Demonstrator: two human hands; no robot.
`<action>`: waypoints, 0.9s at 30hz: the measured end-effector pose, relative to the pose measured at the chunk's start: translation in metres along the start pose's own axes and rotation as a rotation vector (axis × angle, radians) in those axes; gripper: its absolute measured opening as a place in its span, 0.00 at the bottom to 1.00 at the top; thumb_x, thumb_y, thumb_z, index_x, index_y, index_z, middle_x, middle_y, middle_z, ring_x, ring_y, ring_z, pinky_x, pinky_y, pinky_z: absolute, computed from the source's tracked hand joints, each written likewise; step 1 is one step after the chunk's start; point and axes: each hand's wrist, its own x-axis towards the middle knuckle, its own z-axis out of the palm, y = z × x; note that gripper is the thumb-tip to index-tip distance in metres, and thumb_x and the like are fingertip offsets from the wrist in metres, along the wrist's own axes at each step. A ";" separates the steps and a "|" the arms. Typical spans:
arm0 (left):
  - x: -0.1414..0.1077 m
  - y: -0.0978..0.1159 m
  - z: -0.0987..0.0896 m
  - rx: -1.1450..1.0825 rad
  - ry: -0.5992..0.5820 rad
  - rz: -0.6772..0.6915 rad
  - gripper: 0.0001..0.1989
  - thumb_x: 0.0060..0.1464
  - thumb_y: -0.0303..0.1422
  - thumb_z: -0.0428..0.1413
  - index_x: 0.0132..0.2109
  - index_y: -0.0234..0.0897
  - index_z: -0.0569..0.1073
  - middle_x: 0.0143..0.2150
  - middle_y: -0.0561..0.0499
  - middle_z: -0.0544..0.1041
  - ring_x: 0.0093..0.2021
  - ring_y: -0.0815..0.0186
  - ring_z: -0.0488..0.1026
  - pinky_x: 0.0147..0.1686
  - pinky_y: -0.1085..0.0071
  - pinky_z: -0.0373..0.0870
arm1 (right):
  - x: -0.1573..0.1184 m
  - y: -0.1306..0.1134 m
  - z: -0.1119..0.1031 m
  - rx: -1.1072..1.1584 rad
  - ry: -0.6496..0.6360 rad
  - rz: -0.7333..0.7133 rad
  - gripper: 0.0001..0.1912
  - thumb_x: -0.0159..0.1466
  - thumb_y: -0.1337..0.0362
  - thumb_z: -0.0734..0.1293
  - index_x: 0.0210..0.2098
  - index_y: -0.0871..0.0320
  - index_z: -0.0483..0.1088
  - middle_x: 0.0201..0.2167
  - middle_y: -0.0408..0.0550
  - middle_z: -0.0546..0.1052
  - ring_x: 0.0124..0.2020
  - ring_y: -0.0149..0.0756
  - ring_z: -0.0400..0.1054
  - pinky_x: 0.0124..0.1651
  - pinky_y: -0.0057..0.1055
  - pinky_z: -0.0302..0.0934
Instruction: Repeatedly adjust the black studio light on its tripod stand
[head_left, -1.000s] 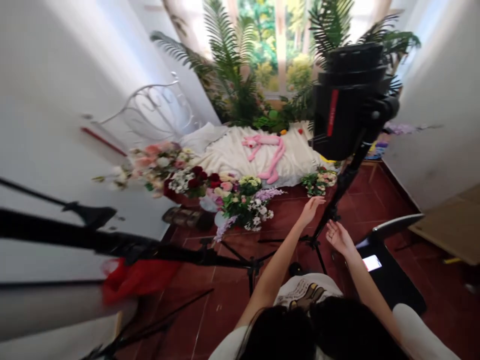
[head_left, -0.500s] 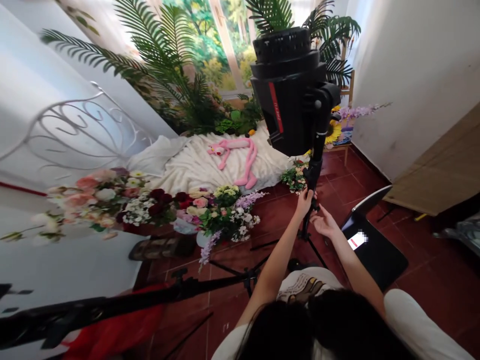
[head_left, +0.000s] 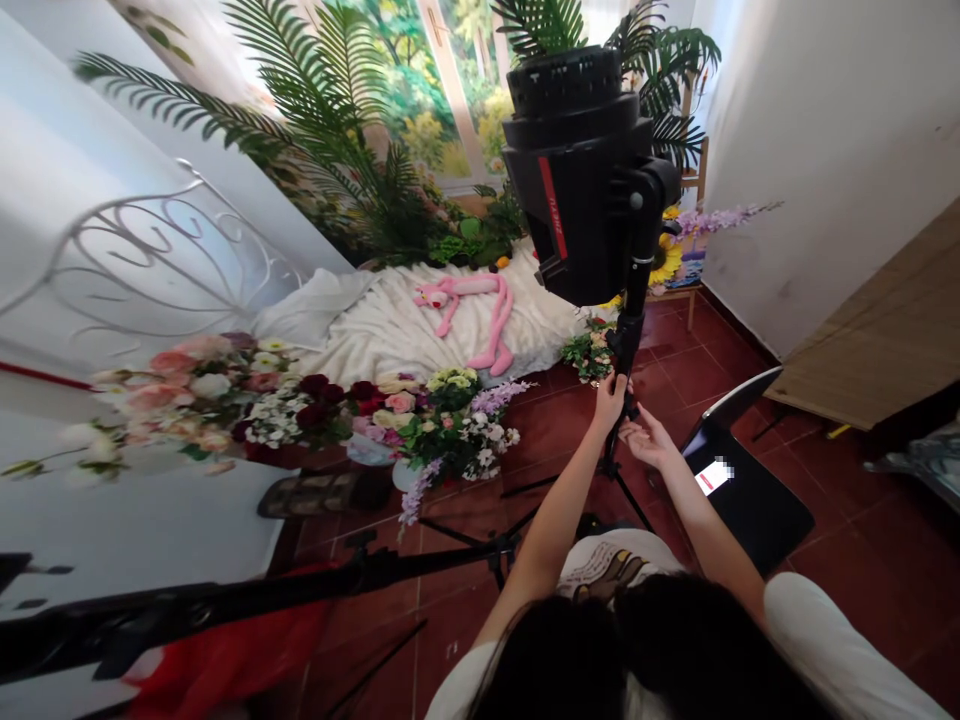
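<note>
A large black studio light [head_left: 577, 190] with a red label sits on top of a black stand pole [head_left: 632, 320]. My left hand [head_left: 612, 400] is wrapped round the pole below the light. Just to its right and slightly lower, my right hand [head_left: 646, 436] has its fingers curled at a knob on the pole; the fingertips are partly hidden there. The stand's legs spread on the red tiled floor below my hands.
Flower bunches [head_left: 397, 420] stand at the left, before a white blanket [head_left: 375, 320] bearing a pink plush toy [head_left: 491, 300]. A black chair [head_left: 757, 500] with a lit phone [head_left: 712, 478] is at right. Another black stand [head_left: 225, 600] crosses the lower left.
My right hand's fingers have curled a little more near the knob. My left hand stays on the pole, and the view has shifted very slightly.
</note>
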 end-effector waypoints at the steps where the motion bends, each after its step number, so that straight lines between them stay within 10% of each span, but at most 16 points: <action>1: 0.000 -0.001 0.000 -0.001 0.001 -0.001 0.31 0.50 0.62 0.49 0.30 0.35 0.70 0.24 0.52 0.70 0.25 0.71 0.65 0.27 0.73 0.65 | 0.001 0.000 -0.001 -0.028 -0.001 -0.006 0.09 0.67 0.58 0.64 0.36 0.58 0.63 0.21 0.37 0.60 0.21 0.24 0.59 0.16 0.13 0.59; 8: 0.001 -0.004 0.001 -0.016 0.018 0.009 0.31 0.49 0.62 0.50 0.30 0.35 0.70 0.24 0.52 0.70 0.24 0.71 0.65 0.27 0.73 0.65 | 0.002 -0.002 -0.003 -0.251 0.010 -0.097 0.10 0.66 0.58 0.65 0.33 0.58 0.64 0.20 0.37 0.58 0.20 0.25 0.57 0.15 0.16 0.55; 19: 0.001 -0.007 0.001 -0.006 0.020 0.025 0.29 0.51 0.61 0.50 0.29 0.36 0.69 0.24 0.52 0.70 0.25 0.70 0.67 0.29 0.72 0.66 | -0.012 0.005 0.036 -1.707 0.626 -0.991 0.17 0.46 0.66 0.77 0.27 0.54 0.63 0.23 0.38 0.67 0.25 0.31 0.58 0.28 0.27 0.49; 27: 0.001 0.001 0.001 -0.040 0.050 0.013 0.32 0.44 0.63 0.53 0.26 0.35 0.70 0.23 0.52 0.71 0.25 0.71 0.66 0.28 0.73 0.64 | -0.034 0.003 0.095 -1.767 0.367 -1.260 0.35 0.48 0.57 0.77 0.52 0.54 0.63 0.39 0.47 0.72 0.36 0.38 0.66 0.38 0.33 0.63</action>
